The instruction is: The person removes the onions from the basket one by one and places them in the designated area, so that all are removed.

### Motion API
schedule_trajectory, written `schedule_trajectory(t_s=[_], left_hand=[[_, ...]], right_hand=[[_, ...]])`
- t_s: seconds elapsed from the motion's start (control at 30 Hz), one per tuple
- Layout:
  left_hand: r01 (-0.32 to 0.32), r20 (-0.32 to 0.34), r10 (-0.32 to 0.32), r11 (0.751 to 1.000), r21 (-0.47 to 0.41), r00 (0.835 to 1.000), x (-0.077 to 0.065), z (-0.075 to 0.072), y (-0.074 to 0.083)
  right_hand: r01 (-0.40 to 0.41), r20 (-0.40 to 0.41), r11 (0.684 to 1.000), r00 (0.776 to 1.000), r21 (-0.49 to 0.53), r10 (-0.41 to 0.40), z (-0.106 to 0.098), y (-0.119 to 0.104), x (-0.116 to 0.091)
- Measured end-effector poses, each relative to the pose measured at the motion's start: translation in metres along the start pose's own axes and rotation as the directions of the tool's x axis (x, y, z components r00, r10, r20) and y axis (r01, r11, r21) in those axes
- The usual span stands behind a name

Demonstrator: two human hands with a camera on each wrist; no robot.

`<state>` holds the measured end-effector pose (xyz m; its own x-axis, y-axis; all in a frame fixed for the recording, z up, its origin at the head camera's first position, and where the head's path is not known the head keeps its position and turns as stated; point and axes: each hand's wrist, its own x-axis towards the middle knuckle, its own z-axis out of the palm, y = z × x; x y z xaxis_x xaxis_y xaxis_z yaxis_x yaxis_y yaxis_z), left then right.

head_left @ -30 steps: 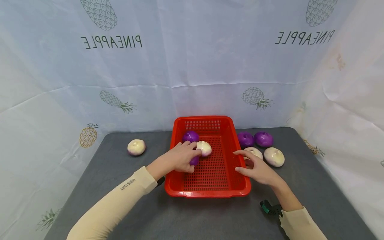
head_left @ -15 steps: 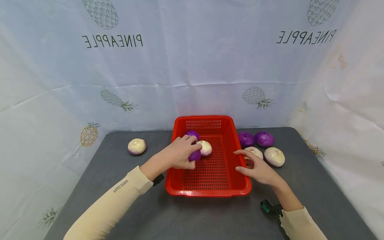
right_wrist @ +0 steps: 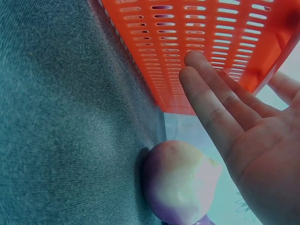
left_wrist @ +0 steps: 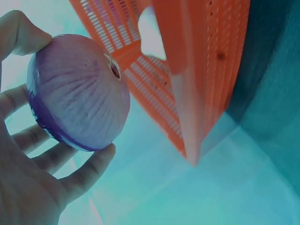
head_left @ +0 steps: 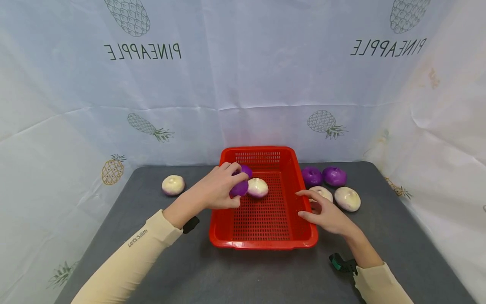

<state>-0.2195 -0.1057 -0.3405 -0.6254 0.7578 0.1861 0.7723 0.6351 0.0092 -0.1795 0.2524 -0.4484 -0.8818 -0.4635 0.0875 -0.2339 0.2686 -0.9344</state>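
Observation:
My left hand [head_left: 212, 188] holds a purple onion [head_left: 240, 189] over the left side of a red plastic basket [head_left: 265, 244]. In the left wrist view, thumb and fingers curl round the onion [left_wrist: 79, 93], outside the basket wall [left_wrist: 180, 70]. Another purple onion [head_left: 247, 170] and a white-and-purple turnip [head_left: 258, 188] lie inside the basket. My right hand [head_left: 328, 214] grips the basket's right rim. In the right wrist view, fingers [right_wrist: 211, 101] lie along the slotted outer wall [right_wrist: 164, 51], the thumb at the rim. A turnip [right_wrist: 180, 183] sits just below them.
Right of the basket stand two purple onions [head_left: 334, 176] and two pale turnips [head_left: 347, 199], one partly behind the right hand. A single turnip [head_left: 173, 185] lies at the table's back left. A pineapple-print sheet [head_left: 262, 76] hangs behind the dark table [head_left: 171, 270].
My left hand has lifted the purple onion off the basket's floor and drawn it left towards the left rim. The turnip beside it has shifted slightly. The right hand has stayed put.

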Motion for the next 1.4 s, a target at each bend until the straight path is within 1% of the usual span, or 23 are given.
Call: schedule_trajectory(t_s=[0.17,0.3,0.43,0.6,0.93,1.1,1.27,1.4], left_hand=[[0.011,-0.030,-0.011,1.000,-0.002,0.999,-0.003,-0.007,-0.005],[0.017,-0.071,-0.018,1.000,-0.014,0.997,-0.005,-0.014,-0.010],[0.054,-0.113,-0.059,0.998,-0.044,0.992,-0.008,-0.020,-0.018],[0.111,-0.145,-0.120,0.991,-0.069,0.982,-0.015,-0.024,-0.031],[0.131,-0.224,-0.145,0.988,-0.076,0.964,-0.025,-0.021,-0.054],[0.170,-0.218,-0.181,0.983,-0.071,0.959,-0.030,-0.017,-0.064],[0.216,-0.215,-0.226,0.974,-0.068,0.950,-0.033,-0.013,-0.071],[0.237,-0.222,-0.246,0.969,-0.068,0.943,-0.035,-0.007,-0.077]], right_hand=[[0.004,-0.007,1.000,1.000,0.000,-0.004,0.000,0.000,-0.001],[0.011,0.000,1.000,1.000,-0.002,-0.011,-0.001,0.000,-0.001],[0.012,0.008,1.000,1.000,-0.001,-0.012,0.000,0.000,-0.002],[0.011,-0.004,1.000,1.000,-0.018,-0.011,-0.001,0.000,-0.001],[0.014,-0.010,1.000,1.000,-0.016,-0.014,-0.001,0.001,-0.001],[0.015,-0.010,1.000,1.000,-0.014,-0.015,0.001,0.000,-0.001],[0.014,-0.011,1.000,1.000,-0.010,-0.014,0.002,-0.002,0.000],[0.016,-0.013,1.000,1.000,-0.012,-0.016,0.002,-0.001,0.001]])
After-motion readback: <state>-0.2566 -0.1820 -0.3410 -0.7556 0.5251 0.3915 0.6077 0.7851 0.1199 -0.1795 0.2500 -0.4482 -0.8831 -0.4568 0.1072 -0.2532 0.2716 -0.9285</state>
